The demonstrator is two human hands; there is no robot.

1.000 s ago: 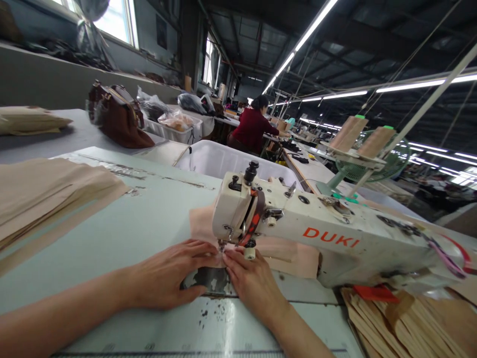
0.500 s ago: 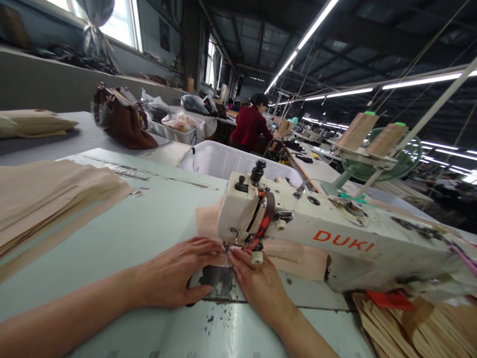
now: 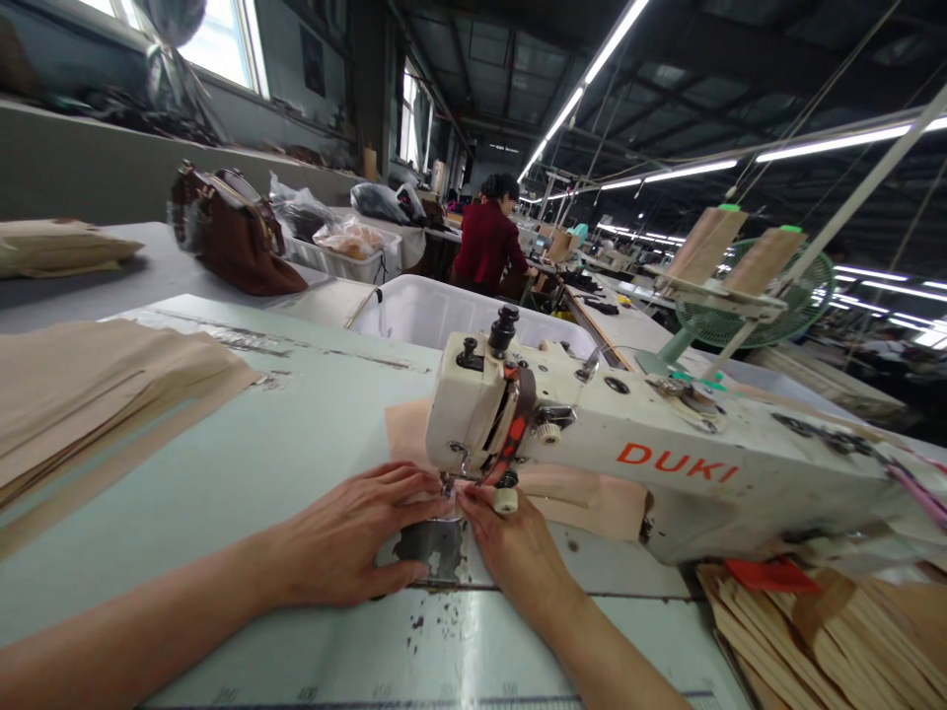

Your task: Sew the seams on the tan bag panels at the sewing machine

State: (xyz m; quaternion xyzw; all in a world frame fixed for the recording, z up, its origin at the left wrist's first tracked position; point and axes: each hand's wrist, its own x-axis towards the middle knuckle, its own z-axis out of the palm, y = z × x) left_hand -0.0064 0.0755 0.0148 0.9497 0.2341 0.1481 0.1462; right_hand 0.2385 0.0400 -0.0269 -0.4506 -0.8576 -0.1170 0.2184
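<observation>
A pale pink-beige fabric piece (image 3: 618, 505) lies under the head of the sewing machine (image 3: 577, 414), its ends showing on both sides. My left hand (image 3: 362, 532) rests flat left of the needle, fingers stretched towards the presser foot (image 3: 447, 483) and thumb apart, the fingertips on the fabric. Just right of the foot, my right hand (image 3: 510, 542) has its thumb and fingers pressed together on the fabric's near edge. The stitching point is partly hidden by the fingers and the machine head.
Stacked beige fabric pieces (image 3: 110, 394) lie at left, and more beige pieces (image 3: 784, 631) at lower right. Behind the machine stands a white plastic bin (image 3: 414, 311). A brown handbag (image 3: 229, 237), thread cones (image 3: 706, 242) and a green fan (image 3: 795, 286) stand farther back. A person in red (image 3: 488, 242) sits beyond.
The view has shifted slightly, showing more of the ruler markings at the table's near edge. Both hands keep nearly the same place beside the presser foot.
</observation>
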